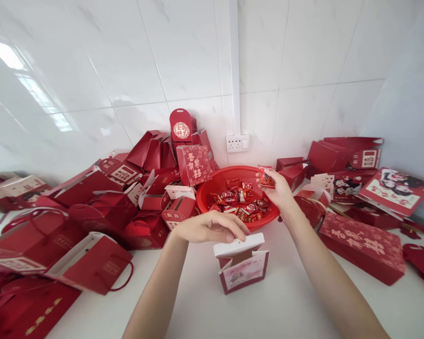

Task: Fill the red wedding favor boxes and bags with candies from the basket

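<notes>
A small red-and-white paper gift box (pixel 243 270) stands on the white table in front of me, its top partly open and its white flap raised. My left hand (pixel 212 227) is at that flap, fingers curled over its upper edge. Behind the box is a red perforated plastic basket (pixel 202 200) holding many small red-wrapped candies (pixel 245 195). Over the basket's right side, my right hand (pixel 278 189) pinches a red-wrapped candy (pixel 265 178) between thumb and fingers. The inside of the gift box is mostly hidden from this angle.
Piles of red gift boxes and bags (pixel 106 212) crowd the left side. More lie at the right, including a long red box (pixel 362 245) and a card with cartoon figures (pixel 395 190). A white tiled wall with a socket (pixel 237 143) rises behind the table.
</notes>
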{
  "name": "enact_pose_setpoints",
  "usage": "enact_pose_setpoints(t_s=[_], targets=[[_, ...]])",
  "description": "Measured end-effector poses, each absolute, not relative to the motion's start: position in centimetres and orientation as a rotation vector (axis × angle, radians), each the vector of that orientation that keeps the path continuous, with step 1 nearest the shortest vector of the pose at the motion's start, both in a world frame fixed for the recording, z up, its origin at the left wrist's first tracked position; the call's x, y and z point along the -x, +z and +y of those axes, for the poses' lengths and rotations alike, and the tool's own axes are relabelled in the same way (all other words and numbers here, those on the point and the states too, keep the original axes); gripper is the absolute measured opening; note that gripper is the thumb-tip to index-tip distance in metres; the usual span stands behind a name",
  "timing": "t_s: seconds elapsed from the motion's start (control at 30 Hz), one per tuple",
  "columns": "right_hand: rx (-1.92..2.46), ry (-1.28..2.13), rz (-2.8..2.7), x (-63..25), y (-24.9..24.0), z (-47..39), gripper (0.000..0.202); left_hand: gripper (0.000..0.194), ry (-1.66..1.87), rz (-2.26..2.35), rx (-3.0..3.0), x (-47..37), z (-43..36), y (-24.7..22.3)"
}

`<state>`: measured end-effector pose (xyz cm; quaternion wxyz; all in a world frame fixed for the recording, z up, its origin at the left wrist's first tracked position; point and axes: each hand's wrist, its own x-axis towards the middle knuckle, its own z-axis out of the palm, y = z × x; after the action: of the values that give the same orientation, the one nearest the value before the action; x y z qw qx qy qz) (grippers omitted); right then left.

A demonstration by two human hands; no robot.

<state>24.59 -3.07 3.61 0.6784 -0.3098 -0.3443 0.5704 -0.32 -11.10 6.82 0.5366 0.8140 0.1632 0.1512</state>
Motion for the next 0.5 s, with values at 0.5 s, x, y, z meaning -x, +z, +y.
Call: enact_pose_setpoints(t_s=[0.5], targets=[[0.797, 1.298, -0.702, -24.8, 1.7, -2.4, 0.016, 0.034, 0.380, 1.106, -2.254, -4.7, -4.2, 4.3]])
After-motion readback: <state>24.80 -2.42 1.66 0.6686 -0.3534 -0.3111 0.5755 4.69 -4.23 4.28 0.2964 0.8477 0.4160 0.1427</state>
